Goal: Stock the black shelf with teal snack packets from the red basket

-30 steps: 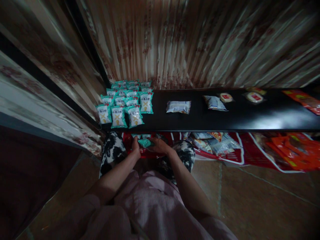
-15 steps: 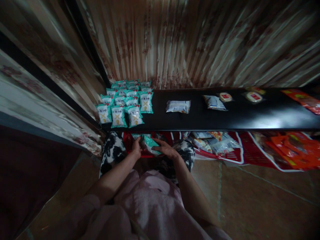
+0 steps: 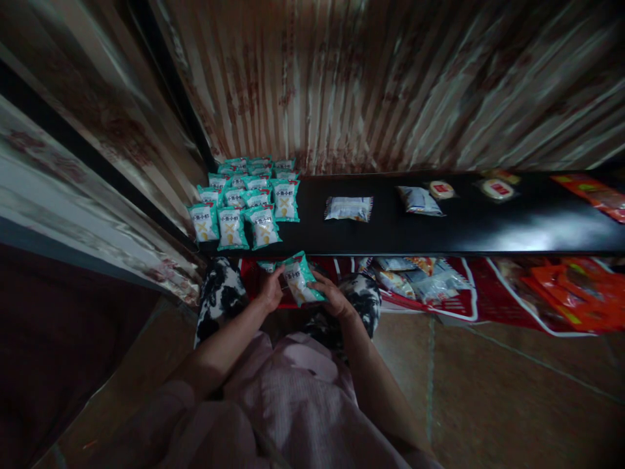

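Both my hands hold a teal snack packet [image 3: 299, 279] just below the front edge of the black shelf [image 3: 439, 228]. My left hand [image 3: 270, 288] grips its left side and my right hand [image 3: 330, 294] grips its right side, fingers closed on it. Under them sits a red basket [image 3: 254, 280] between my knees, with another teal packet [image 3: 266, 266] showing inside. Rows of the same teal packets [image 3: 244, 202] cover the shelf's left end.
A white wrapped packet [image 3: 348, 208], a silvery packet [image 3: 418, 200] and two round red-labelled snacks [image 3: 495, 189] lie along the shelf. Orange packets [image 3: 596, 195] lie at its far right. More packets on red bags [image 3: 459, 286] lie on the floor below. A corrugated wall stands behind.
The teal packet has come up out of the red basket between both hands and is now turned face up, closer to the shelf's front edge.
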`<state>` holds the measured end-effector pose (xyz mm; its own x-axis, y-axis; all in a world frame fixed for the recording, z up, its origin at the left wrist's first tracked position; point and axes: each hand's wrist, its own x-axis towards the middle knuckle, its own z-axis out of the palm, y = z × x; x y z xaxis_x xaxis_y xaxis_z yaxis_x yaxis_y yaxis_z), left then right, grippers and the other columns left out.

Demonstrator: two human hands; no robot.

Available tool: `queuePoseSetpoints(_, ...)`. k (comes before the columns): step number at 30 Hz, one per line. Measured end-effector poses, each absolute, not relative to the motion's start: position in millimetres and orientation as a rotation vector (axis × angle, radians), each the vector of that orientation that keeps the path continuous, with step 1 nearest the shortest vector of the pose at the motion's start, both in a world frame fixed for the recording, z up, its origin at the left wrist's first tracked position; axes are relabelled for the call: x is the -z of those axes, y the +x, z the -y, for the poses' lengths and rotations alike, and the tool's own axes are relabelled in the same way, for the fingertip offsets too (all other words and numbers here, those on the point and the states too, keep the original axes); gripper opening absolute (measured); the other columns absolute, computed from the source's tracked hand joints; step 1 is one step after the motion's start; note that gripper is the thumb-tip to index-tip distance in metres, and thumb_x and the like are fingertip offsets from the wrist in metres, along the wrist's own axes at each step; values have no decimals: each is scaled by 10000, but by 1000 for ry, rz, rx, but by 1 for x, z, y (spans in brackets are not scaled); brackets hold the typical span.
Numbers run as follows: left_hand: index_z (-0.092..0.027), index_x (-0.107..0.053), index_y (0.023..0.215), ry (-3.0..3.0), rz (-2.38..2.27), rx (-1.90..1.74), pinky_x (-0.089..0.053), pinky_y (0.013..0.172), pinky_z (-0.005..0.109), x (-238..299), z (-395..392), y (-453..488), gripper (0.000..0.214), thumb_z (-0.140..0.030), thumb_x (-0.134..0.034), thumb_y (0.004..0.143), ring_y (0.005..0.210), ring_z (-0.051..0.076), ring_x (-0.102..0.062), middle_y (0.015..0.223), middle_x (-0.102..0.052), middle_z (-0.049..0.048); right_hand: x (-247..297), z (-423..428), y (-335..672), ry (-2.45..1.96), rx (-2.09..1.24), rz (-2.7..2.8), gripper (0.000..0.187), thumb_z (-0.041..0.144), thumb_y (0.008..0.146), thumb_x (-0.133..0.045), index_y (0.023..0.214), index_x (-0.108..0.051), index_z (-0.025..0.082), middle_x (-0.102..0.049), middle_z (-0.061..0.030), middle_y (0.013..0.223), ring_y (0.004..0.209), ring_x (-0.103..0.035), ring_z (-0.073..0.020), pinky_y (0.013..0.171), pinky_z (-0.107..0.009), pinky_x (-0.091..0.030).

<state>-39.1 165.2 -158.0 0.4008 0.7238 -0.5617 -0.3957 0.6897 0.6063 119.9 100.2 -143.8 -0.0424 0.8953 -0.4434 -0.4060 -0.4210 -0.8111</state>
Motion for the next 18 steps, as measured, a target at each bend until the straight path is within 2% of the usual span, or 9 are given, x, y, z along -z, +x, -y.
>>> queuePoseSetpoints(5, -188, -621, 1042, 437, -853, -617, -471, 850, 338, 152, -161, -39, 390, -374, -665, 702, 942, 206, -639, 1005, -692, 52, 151, -101, 123, -1137, -1615, 551, 465, 325, 608, -698, 1055, -623, 216, -710, -17, 900, 741, -643, -208, 686, -307, -464)
queuePoseSetpoints(11, -180, -634, 1023, 479, -834, -569, -494, 807, 333, 150, -161, -39, 404, -371, -704, 675, 908, 203, -647, 963, -698, 53, 157, -103, 123, -1115, -1563, 483, 477, 329, 605, -705, 1061, -621, 215, -718, -11, 892, 805, -657, -232, 764, -340, -471)
queuePoseSetpoints(18, -157, -669, 951, 608, -889, -742, -466, 888, 332, 157, -162, -33, 468, -389, -794, 565, 955, 211, -633, 978, -701, 71, 157, -103, 121, -1237, -1487, 588, 481, 443, 679, -706, 1104, -626, 234, -716, -19, 952, 844, -663, -222, 766, -331, -495)
